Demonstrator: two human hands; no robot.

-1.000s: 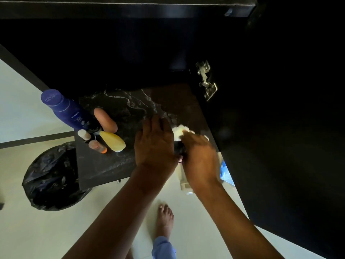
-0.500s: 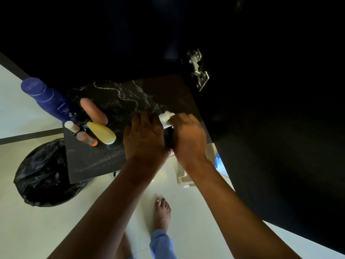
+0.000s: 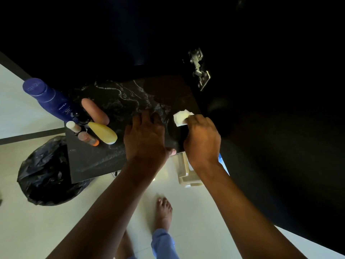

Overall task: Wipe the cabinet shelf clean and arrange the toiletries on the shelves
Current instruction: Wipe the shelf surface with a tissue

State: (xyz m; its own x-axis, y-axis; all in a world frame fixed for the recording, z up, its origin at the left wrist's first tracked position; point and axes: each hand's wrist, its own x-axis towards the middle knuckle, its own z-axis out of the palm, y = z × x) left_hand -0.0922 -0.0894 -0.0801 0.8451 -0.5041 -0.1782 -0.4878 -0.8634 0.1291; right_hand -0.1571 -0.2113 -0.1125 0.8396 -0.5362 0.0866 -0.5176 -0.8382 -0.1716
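Note:
A dark marbled shelf (image 3: 93,161) juts from the black cabinet. On its left end stand a blue Nivea bottle (image 3: 54,101), a pink tube (image 3: 95,111), a yellow tube (image 3: 102,132), a small white-capped bottle (image 3: 73,126) and a small orange-tipped bottle (image 3: 87,138). My left hand (image 3: 144,137) lies palm down on the shelf, its thumb at the front edge. My right hand (image 3: 202,141) pinches a white cloth (image 3: 181,117) at the shelf's right end. A dark rounded shape sits between my hands; I cannot tell what it is.
The cabinet interior above the shelf is too dark to read. A metal hinge (image 3: 198,69) is fixed to the right wall. Below are a black bin bag (image 3: 44,171), a beige stool (image 3: 188,174), pale floor tiles and my bare foot (image 3: 164,212).
My hands were touching half a second ago and now sit slightly apart. My right hand has slid right with the cloth, which shows more. The toiletries have not moved.

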